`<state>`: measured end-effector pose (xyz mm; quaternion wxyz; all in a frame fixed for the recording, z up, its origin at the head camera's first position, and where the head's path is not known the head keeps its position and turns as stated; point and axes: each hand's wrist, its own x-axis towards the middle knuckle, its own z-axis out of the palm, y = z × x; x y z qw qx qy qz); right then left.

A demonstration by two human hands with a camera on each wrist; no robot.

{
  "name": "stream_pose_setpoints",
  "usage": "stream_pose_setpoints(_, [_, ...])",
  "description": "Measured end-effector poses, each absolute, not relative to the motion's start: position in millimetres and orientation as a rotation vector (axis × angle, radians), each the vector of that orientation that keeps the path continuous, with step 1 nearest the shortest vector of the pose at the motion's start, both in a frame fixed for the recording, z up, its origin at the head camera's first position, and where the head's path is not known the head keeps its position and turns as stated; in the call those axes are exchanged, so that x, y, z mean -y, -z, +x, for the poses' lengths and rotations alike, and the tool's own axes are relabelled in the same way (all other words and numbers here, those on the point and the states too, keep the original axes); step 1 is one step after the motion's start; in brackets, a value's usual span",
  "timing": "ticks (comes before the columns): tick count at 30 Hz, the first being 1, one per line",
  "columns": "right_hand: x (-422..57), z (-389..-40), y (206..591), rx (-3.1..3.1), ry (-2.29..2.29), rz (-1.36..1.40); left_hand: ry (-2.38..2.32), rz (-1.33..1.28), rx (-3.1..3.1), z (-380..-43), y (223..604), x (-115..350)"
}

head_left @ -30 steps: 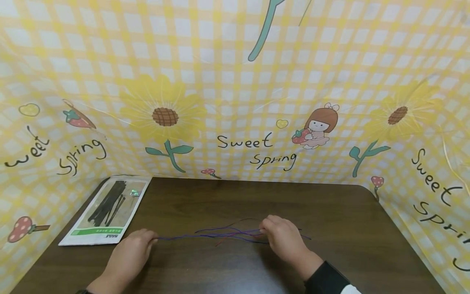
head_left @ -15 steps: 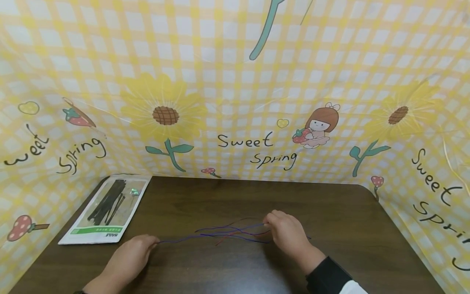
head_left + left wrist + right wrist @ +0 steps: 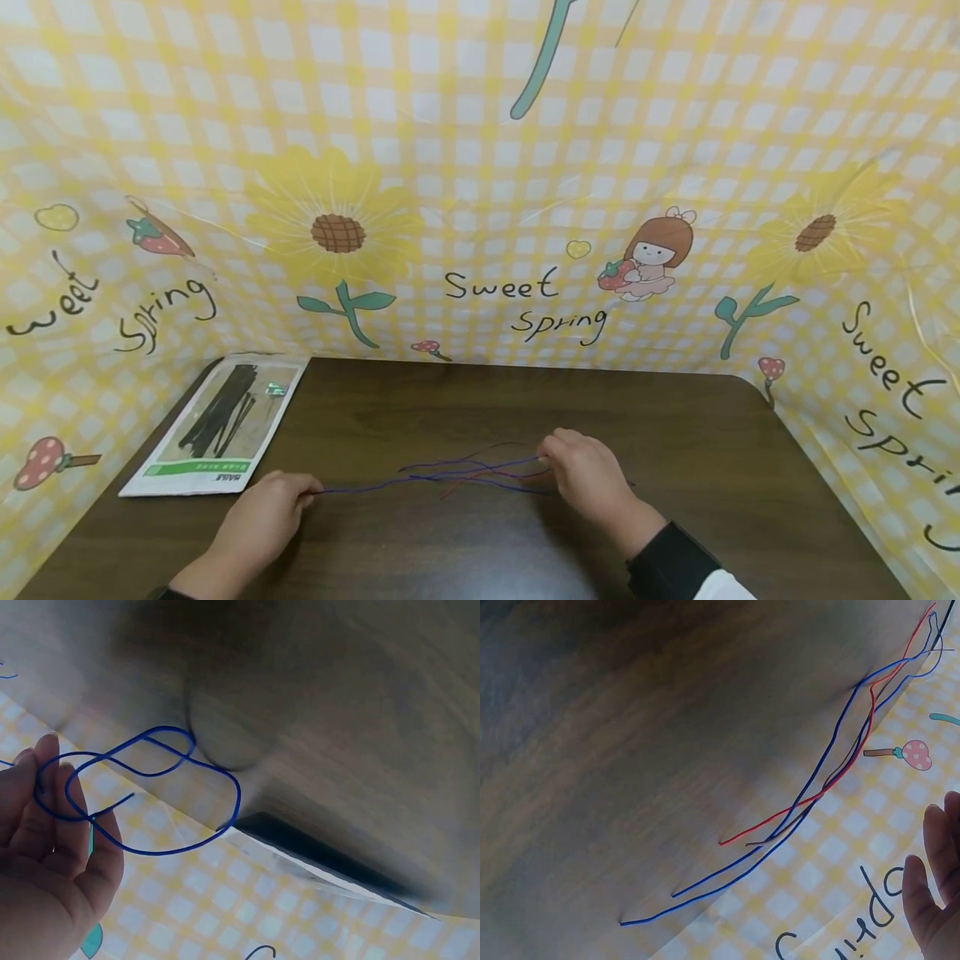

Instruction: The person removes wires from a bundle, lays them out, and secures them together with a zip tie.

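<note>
In the head view my left hand (image 3: 258,521) pinches a thin blue wire (image 3: 360,490) that runs rightward over the dark table. Beyond the fingers of my left hand (image 3: 64,840), the left wrist view shows blue wire (image 3: 238,799) bent into loose crossing loops. My right hand (image 3: 592,479) pinches a loose bundle of blue, red and brown wires (image 3: 480,473). Short ends show past that hand on its right. The right wrist view has blue wires (image 3: 836,731) and a red wire (image 3: 871,720) fanning out, with the right fingers (image 3: 936,832) at the right edge.
A white-bordered packet with a green band (image 3: 202,468) lies at the table's left edge. Yellow checked sheeting (image 3: 480,200) walls the brown table (image 3: 420,550) at the back and sides. A dark sleeve (image 3: 671,562) covers the right wrist.
My right hand has shifted slightly to the right and away, lifting the near wires a little. My left hand stays almost in place, still pinching the blue wire.
</note>
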<state>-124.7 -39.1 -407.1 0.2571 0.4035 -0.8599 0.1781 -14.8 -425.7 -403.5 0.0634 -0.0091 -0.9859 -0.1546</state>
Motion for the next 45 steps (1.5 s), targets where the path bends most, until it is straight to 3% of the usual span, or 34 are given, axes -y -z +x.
stream_pose_setpoints(12, [31,-125,405,2.308,-0.451,1.067,0.47,-0.057,2.983,-11,405,424])
stream_pose_setpoints(28, [2,-127,398,2.294,-0.401,1.024,0.257,-0.461,2.429,-25,399,411])
stream_pose_setpoints(45, [-43,-131,410,2.36,-0.356,0.933,0.549,-0.295,2.677,-62,395,370])
